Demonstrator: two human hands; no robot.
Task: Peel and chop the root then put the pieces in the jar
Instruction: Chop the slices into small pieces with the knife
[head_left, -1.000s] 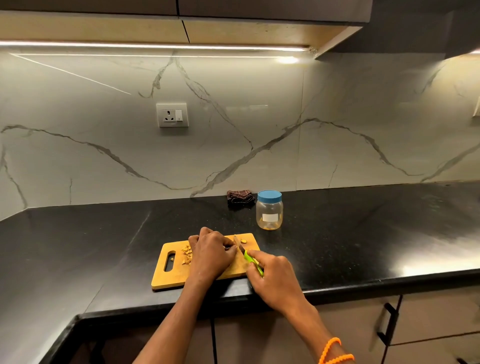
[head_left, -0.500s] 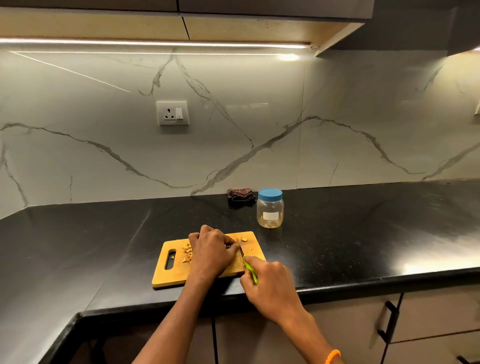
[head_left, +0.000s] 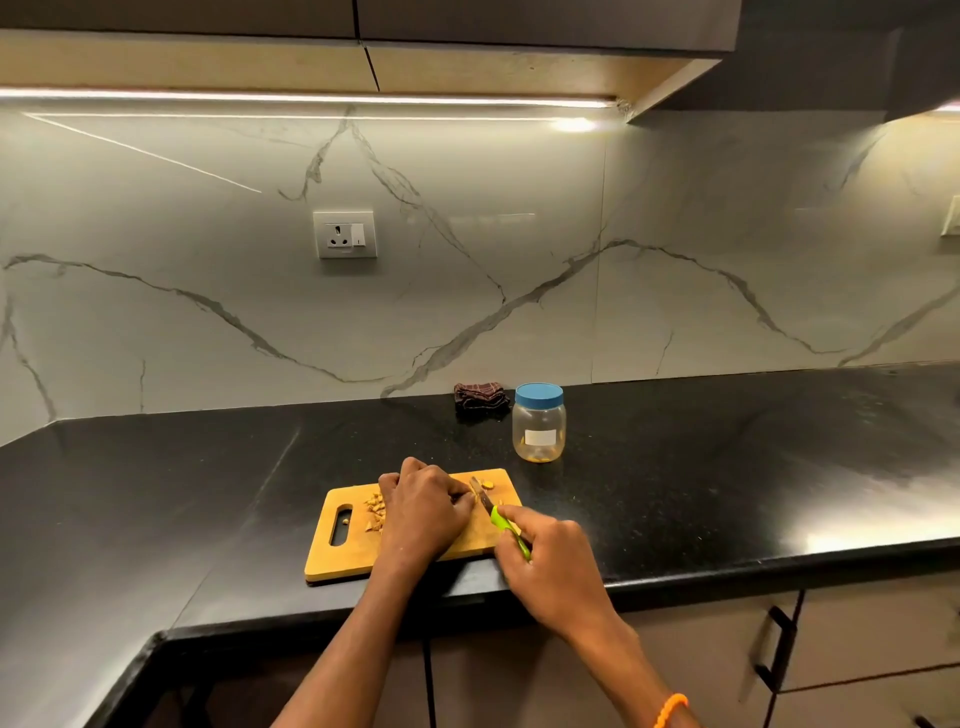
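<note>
A wooden cutting board (head_left: 332, 564) lies near the counter's front edge. My left hand (head_left: 423, 512) rests curled on its middle, holding the root, which is hidden under the fingers. My right hand (head_left: 553, 564) grips a knife with a green handle (head_left: 506, 525); the blade (head_left: 480, 493) points at the board just right of my left fingers. A heap of peelings or cut pieces (head_left: 375, 512) sits left of my left hand, and one yellow piece (head_left: 487, 485) lies by the blade. The clear jar (head_left: 538, 422) with a blue lid on stands behind the board.
A folded dark cloth (head_left: 480, 396) lies by the wall, left of the jar. The black counter (head_left: 727, 467) runs to both sides. A wall socket (head_left: 345, 234) sits above. Drawer handles (head_left: 776, 649) show below the counter edge.
My right hand with the knife has shifted slightly back and forth beside my left fingers. My left hand stays on the board.
</note>
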